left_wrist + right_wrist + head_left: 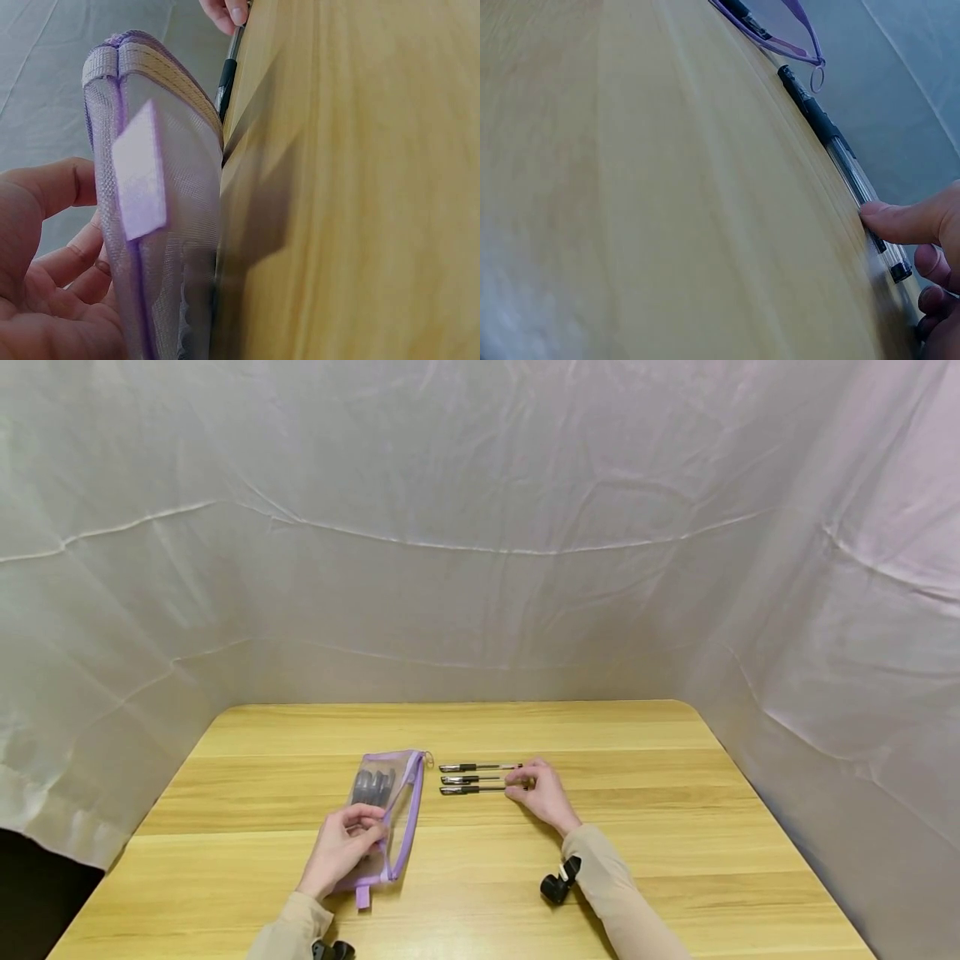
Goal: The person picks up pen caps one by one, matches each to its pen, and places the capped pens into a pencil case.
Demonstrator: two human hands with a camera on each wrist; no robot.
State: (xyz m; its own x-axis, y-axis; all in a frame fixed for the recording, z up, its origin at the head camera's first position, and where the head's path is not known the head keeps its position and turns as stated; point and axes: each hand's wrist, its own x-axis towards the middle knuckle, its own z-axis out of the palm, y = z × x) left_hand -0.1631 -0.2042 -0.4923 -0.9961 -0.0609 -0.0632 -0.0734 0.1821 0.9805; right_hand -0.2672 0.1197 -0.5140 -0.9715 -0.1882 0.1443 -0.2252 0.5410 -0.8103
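Note:
A see-through mesh pencil pouch [372, 837] with purple trim lies left of centre, its zip side gaping. Dark grey rounded shapes [372, 787] show through its mesh; their kind is unclear. My left hand [343, 845] pinches the pouch's upper mesh near the opening, and in the left wrist view the fingers [64, 184] sit against its side. To the right of the pouch, three black-gripped clear pens [468, 779] lie side by side, caps toward it. My right hand [546, 795] holds a pen's far end, thumb [900, 222] against the barrel; the fingertips partly hide which pens they grip.
A wooden table [637, 752] carries everything, with pale grey fabric [480, 602] hanging around its back and sides. A small metal ring [429, 759] hangs at the pouch's far corner, and a purple tab [363, 897] sticks out at its near end.

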